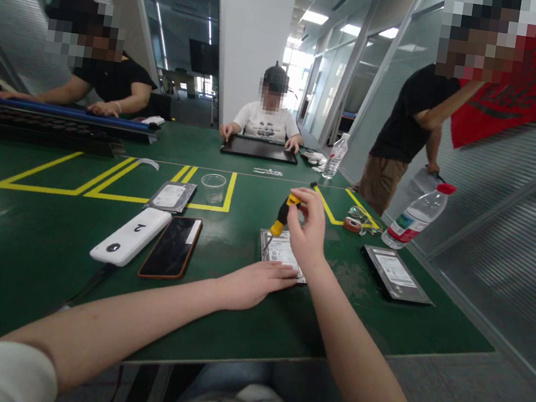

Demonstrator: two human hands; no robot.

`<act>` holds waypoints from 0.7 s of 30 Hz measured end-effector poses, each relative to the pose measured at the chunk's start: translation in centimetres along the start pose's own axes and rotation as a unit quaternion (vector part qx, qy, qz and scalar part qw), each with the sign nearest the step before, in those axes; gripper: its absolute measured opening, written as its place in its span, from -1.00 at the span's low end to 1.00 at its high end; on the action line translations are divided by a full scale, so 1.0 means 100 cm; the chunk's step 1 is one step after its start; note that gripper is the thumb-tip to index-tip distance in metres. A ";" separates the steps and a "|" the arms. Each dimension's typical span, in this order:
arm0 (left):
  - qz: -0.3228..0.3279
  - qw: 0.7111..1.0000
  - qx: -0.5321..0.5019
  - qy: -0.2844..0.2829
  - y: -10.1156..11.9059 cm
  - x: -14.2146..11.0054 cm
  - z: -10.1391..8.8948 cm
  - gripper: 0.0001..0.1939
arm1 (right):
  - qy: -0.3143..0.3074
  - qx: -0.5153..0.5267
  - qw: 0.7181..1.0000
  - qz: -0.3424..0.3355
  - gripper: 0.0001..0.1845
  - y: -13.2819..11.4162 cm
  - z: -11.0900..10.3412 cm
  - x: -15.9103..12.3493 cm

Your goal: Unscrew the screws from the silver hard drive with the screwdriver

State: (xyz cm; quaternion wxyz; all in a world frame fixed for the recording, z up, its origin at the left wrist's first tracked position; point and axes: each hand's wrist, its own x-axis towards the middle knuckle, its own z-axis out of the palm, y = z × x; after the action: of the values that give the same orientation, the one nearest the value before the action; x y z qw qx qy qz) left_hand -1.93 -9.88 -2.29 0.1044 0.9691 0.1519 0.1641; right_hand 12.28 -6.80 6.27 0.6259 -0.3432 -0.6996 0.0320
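Observation:
A hard drive point(281, 251) with a white label lies on the green table in front of me. My right hand point(310, 228) grips the handle of a yellow and black screwdriver point(279, 221). The screwdriver is tilted, and its shaft points down to the left side of the drive, where I cannot make out a screw. Across the drive's near edge my left hand point(256, 284) rests flat, fingers stretched out. The right forearm and hand cover part of the drive's right side.
Left of my hands are a phone point(171, 247), a white power bank point(131, 236), another hard drive point(171, 196) and a clear cup point(213, 189). To the right are a third hard drive point(396, 275), a large bottle point(415, 218) and a tape roll point(352, 224). Co-workers are around the table.

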 end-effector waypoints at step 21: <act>0.003 1.000 -0.012 0.006 0.001 0.000 -0.001 -0.46 | -0.020 -0.007 1.000 0.009 -0.82 -0.009 0.002 -0.003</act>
State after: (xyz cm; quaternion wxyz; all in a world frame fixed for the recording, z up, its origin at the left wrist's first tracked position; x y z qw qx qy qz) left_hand -1.90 -9.94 -2.16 0.1147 0.9671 0.1481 0.1721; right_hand 11.69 -7.54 6.41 0.6091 -0.3529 -0.7092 0.0397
